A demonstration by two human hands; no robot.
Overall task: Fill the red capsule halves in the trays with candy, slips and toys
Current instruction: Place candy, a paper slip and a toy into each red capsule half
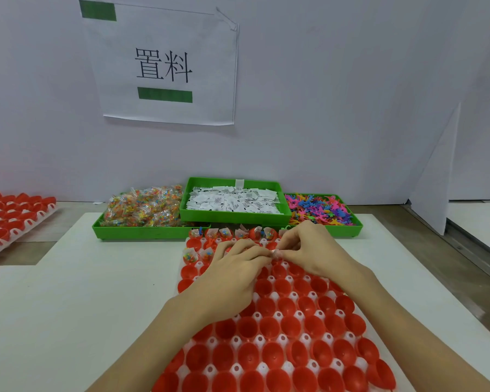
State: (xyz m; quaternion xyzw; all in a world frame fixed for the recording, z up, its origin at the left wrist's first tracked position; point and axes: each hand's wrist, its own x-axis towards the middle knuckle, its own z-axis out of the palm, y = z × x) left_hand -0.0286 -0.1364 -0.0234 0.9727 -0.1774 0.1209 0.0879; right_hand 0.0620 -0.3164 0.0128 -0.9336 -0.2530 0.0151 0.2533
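Note:
A white tray [262, 339] of red capsule halves [269, 326] lies in front of me on the white board. The far row [232, 233] and a few cups at the left [191, 256] hold candy, slips and toys. My left hand [232, 267] and my right hand [309, 247] meet over the tray's upper middle. Together they pinch a small clear candy packet [276, 253] between their fingertips. Green bins stand behind: candy packets [145, 207], white slips [232, 200], colourful toys [320, 209].
A second tray of red capsule halves [9, 219] sits at the far left. A white wall with a taped paper sign [164, 66] rises behind the bins. A folded white divider [436, 176] stands at the right.

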